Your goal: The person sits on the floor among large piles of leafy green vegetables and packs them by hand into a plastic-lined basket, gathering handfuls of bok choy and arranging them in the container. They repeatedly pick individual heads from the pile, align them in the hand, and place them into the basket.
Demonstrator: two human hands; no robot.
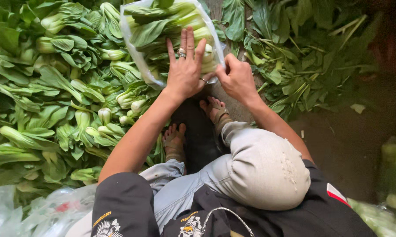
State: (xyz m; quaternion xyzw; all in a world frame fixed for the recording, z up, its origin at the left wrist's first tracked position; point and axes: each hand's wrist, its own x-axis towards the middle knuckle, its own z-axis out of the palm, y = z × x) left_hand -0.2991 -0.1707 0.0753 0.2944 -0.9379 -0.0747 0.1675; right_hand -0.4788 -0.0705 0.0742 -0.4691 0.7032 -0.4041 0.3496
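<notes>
Deep green leaves with pale stems fill the clear bag (138, 52); light grey trousers (259, 169), black jacket (123, 206).

Single view, head-worn camera. Looks steeply down over the wearer's own lap and bent knees to the floor (338, 140) in front. Close range: forearms fill the centre, the leafy greens (53, 96) spread left and top. No second view, so nothing shared.

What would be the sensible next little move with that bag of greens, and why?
Probably gather the open mouth shut. The clear plastic bag already looks full of bok choy, the left hand presses flat on it, and the right hand pinches its edge.
</notes>
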